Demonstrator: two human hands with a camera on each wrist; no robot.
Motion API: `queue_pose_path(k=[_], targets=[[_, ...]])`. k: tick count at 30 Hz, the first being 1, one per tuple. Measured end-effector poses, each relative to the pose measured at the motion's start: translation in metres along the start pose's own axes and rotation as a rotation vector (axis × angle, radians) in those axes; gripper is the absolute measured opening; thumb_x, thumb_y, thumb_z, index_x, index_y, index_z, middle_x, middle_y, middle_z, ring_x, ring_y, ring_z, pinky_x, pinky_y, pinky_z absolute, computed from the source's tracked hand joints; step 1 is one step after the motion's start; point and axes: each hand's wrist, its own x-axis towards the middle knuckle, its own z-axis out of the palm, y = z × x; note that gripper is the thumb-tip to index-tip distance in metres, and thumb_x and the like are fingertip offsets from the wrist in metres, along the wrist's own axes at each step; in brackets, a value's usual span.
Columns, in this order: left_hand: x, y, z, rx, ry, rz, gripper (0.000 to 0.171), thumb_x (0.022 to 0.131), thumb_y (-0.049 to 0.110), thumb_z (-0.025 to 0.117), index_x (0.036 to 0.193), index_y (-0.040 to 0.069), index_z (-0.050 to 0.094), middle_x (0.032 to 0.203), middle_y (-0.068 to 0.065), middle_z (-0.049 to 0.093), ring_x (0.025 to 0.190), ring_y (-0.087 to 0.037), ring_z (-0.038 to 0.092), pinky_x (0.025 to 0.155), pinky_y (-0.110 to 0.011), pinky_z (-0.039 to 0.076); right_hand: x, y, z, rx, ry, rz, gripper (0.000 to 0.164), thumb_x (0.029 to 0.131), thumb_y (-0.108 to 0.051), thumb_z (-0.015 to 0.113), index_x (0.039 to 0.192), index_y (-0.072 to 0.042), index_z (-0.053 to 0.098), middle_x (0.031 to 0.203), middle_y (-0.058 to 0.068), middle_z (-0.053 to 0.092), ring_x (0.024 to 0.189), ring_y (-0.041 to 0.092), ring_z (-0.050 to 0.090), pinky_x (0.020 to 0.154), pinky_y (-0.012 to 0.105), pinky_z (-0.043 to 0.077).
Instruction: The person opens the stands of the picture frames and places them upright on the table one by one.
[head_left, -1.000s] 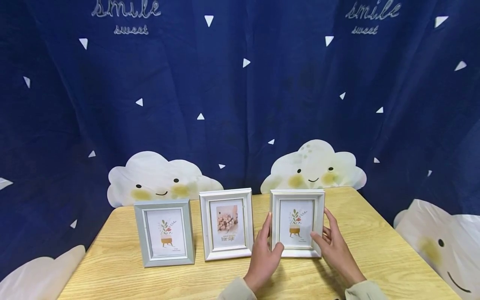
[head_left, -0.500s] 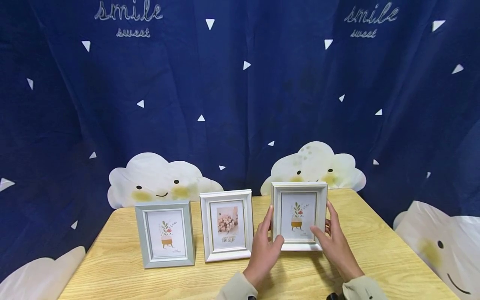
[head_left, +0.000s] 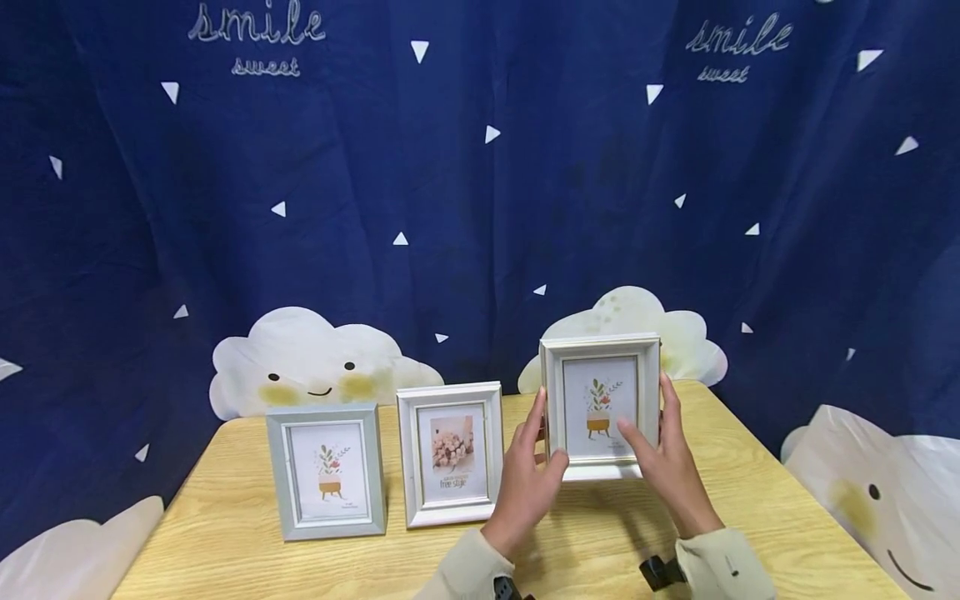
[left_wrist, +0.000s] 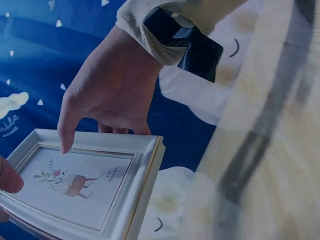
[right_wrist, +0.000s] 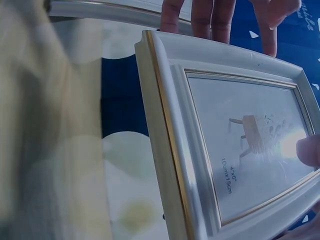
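Observation:
Both hands hold a white photo frame [head_left: 588,404] with a gold inner line, its printed sheet showing a potted plant facing me. In the head view it is upright above the table. The left hand [head_left: 525,483] grips its left side, thumb at the lower left corner of the front. On the right side, the right hand [head_left: 669,471] has its thumb over the sheet and its fingers along the edge. The left wrist view shows the right hand [left_wrist: 112,82] on the frame's far side; fingers of the left hand [right_wrist: 210,17] appear across it in the right wrist view.
Left of the held frame stand a white photo frame [head_left: 452,454] with a flower picture and a grey-green one [head_left: 328,471] with a plant picture. They rest on a wooden table [head_left: 225,533]. Behind hangs a dark blue curtain [head_left: 465,192] with white clouds and triangles.
Both hands have raised the white frame upward, off the table, and its top now covers part of the right cloud. The other two frames stay in place.

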Motion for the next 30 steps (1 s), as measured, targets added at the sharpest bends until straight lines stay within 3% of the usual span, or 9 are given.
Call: queue_pose_path(k=[7,13,20,24,30], targets=[[0.004,0.007,-0.003,0.015,-0.009,0.048,0.079,0.085,0.005,0.054,0.154,0.026,0.022,0.126,-0.01,0.052,0.111,-0.023,0.057,0.086,-0.031,0.052,0.005,-0.011,0.0,0.081,0.008,0.029,0.083,0.097,-0.021,0.057,0.152,-0.043,-0.001,0.148,0.014,0.034,0.13,0.036,0.039,0.099,0.058,0.033],[-0.001,0.012,-0.003,0.059,-0.008,0.022,0.082,0.084,0.008,0.058,0.154,0.033,0.021,0.127,-0.006,0.052,0.109,-0.019,0.057,0.084,-0.031,0.051,0.007,-0.011,0.002,0.09,0.049,0.046,0.082,0.097,-0.021,0.058,0.152,-0.043,0.001,0.147,0.013,0.037,0.129,0.032,0.041,0.1,0.055,0.033],[-0.006,0.019,-0.006,0.131,-0.014,0.103,0.084,0.084,0.007,0.061,0.154,0.03,0.021,0.127,-0.008,0.052,0.102,-0.017,0.057,0.08,-0.03,0.052,0.013,-0.011,0.004,0.117,0.067,0.058,0.074,0.099,-0.029,0.053,0.152,-0.044,0.003,0.144,0.012,0.039,0.124,0.031,0.043,0.098,0.055,0.034],[-0.008,0.025,-0.006,0.179,-0.025,0.136,0.084,0.083,0.009,0.061,0.154,0.033,0.022,0.124,-0.008,0.051,0.089,-0.015,0.055,0.074,-0.029,0.052,0.016,-0.01,0.003,0.134,0.081,0.078,0.069,0.1,-0.032,0.049,0.152,-0.044,0.005,0.149,0.009,0.032,0.127,0.031,0.038,0.1,0.058,0.03],[-0.015,0.037,-0.003,0.237,-0.024,0.305,0.082,0.082,0.007,0.062,0.154,0.024,0.026,0.116,-0.006,0.051,0.085,-0.01,0.05,0.066,-0.021,0.05,0.017,-0.008,0.001,0.107,0.091,0.125,0.062,0.103,-0.034,0.041,0.152,-0.043,0.005,0.158,0.004,0.019,0.136,0.032,0.025,0.106,0.061,0.019]])
